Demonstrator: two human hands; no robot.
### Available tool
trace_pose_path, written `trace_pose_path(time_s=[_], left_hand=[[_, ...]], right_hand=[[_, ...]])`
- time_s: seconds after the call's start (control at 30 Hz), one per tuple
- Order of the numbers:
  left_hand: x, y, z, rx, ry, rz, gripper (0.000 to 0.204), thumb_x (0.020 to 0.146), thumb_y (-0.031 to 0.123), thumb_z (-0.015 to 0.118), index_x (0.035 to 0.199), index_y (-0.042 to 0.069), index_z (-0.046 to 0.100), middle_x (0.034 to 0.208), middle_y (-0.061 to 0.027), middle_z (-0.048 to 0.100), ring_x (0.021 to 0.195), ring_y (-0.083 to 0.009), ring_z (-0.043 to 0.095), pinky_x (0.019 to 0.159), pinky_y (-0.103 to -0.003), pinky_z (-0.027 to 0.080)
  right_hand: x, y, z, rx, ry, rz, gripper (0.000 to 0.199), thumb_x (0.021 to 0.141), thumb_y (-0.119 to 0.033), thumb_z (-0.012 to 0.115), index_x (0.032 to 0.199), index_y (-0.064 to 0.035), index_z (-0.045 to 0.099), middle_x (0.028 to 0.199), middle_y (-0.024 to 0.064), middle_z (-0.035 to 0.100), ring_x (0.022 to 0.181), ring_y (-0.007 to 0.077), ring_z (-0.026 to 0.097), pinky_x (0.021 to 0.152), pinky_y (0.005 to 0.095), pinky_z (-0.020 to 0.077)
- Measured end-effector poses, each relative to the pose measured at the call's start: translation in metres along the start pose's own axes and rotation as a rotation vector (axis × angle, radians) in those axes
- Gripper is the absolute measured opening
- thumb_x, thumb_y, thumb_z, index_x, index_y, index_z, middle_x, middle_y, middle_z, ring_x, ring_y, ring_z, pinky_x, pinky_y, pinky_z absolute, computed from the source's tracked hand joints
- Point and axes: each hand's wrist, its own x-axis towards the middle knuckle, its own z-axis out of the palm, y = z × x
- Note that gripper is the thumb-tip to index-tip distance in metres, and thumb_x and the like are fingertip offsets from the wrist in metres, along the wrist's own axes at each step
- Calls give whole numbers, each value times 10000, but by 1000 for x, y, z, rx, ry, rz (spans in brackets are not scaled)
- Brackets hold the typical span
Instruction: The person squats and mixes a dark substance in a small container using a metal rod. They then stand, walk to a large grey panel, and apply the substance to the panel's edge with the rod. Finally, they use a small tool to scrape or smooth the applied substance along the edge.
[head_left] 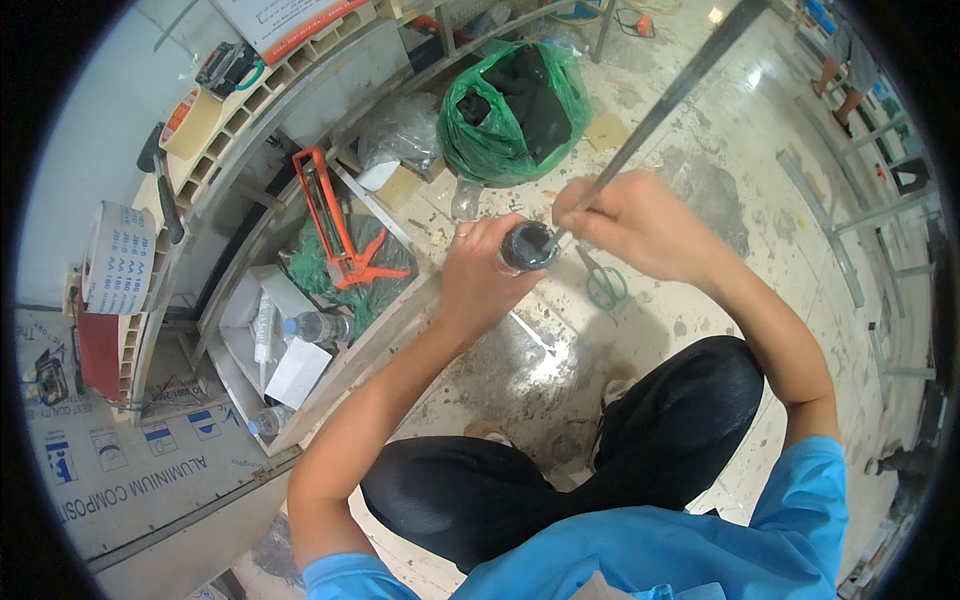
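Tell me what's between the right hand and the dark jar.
A grey rod: its lower end reaches from the right hand to the jar, in the head view.

Your bar point(668, 106): looks like dull grey metal. Your jar point(529, 246): dark, glossy at the rim. Your trousers point(460, 495): matt cloth. Your shirt point(610, 555): soft cloth. Bag point(487, 150): thin, shiny, crinkled plastic. Bottle point(318, 327): clear plastic. Floor point(725, 310): glossy, blotched with duller patches.

Room to pass lies right, over the stained pale floor point(775, 230); a long, slanting grey metal bar point(672, 101) and bulging green plastic bag point(478, 152) obstruct far, an orange-framed caulking gun point(347, 267) left.
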Motion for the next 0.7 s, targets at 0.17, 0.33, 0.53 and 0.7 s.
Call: trace_pose_path(time_s=[0.17, 0.33, 0.53, 0.7], left_hand=[[-7, 11, 8, -73, -13, -55, 656, 723, 229, 963, 1309, 97, 701, 1215, -110, 733, 1154, -344, 635, 998, -457, 518], [-10, 20, 11, -23, -6, -21, 636, 734, 220, 960, 1309, 129, 706, 1223, -81, 726, 1153, -316, 626, 951, -424, 533], [-9, 32, 14, -102, -69, -88, 676, 742, 238, 956, 1340, 85, 681, 1283, -133, 725, 1250, -366, 617, 1084, -479, 473], [-7, 36, 18, -97, -70, -77, 686, 746, 236, 954, 1354, 82, 677, 1297, -132, 717, 1260, -362, 607, 1106, -476, 457]], right_hand=[[-15, 4, -1, 101, 112, -28, 247, 1076, -224, 639, 1068, 4, 734, 858, 197, 712, 778, 395, 692, 722, 460, 537], [-31, 3, -4, 146, 21, 30, 240, 1080, -219, 639, 1094, 1, 733, 863, 180, 722, 791, 388, 702, 730, 460, 544], [-38, 1, -7, 31, 161, -111, 226, 1085, -204, 624, 1136, -12, 730, 872, 180, 726, 801, 372, 718, 738, 452, 551], [-44, 0, -10, 132, 65, -42, 220, 1090, -193, 612, 1128, -16, 737, 881, 181, 729, 812, 374, 722, 741, 454, 553]])
